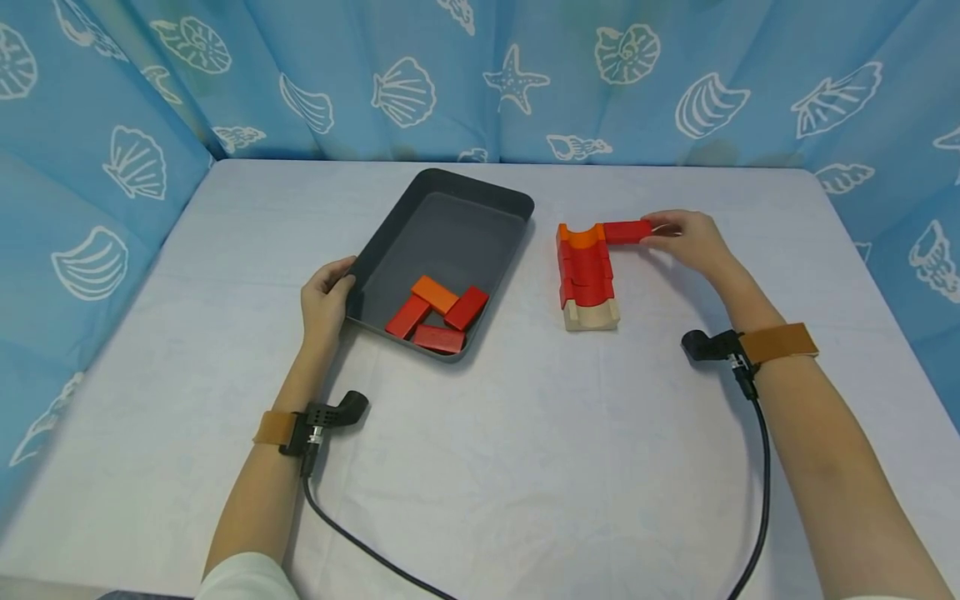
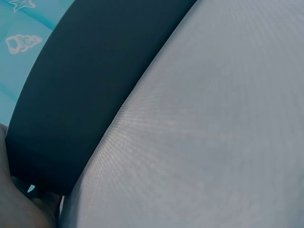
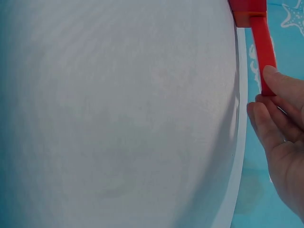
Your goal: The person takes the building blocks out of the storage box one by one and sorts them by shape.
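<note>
My left hand (image 1: 325, 304) grips the left edge of a dark grey tray (image 1: 390, 229), thumb on its near corner. Inside the tray's near end lie three red blocks (image 1: 466, 308) and one orange block (image 1: 434, 295). To the right of the tray stands a structure of grooved blocks (image 1: 587, 275), red along the middle, orange at the far end and pale wood at the near end. My right hand (image 1: 693, 237) pinches the right end of a red block (image 1: 626, 232), whose left end meets the orange top. In the right wrist view, thumb and fingers hold this red block (image 3: 264, 52).
A white cloth (image 1: 525, 467) covers the table. Blue curtains with white shell prints (image 1: 405, 92) hang along the back and sides. Black cables (image 1: 367, 550) run from both wrist cameras towards the table's front edge.
</note>
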Action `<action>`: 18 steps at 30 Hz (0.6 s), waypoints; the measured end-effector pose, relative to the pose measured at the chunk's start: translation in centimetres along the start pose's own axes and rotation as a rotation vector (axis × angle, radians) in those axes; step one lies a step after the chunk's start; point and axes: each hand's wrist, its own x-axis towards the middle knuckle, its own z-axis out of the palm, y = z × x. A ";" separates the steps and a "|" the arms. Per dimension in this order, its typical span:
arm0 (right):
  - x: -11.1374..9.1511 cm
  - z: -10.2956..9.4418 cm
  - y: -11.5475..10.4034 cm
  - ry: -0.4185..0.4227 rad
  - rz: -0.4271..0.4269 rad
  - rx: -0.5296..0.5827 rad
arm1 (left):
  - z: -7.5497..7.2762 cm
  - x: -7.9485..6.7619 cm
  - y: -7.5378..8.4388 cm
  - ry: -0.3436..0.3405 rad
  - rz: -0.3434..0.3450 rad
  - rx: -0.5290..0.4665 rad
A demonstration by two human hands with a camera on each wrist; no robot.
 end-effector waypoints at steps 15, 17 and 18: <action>-0.1 0.3 -1.0 -0.077 0.048 -0.044 | 0.0 -0.8 1.8 -0.016 -0.010 0.011; -0.2 0.2 -1.2 -0.087 0.053 -0.052 | 0.0 -0.3 1.0 -0.014 -0.007 0.008; -0.3 0.2 -1.5 -0.091 0.052 -0.062 | 0.0 -0.1 0.5 -0.010 -0.004 0.007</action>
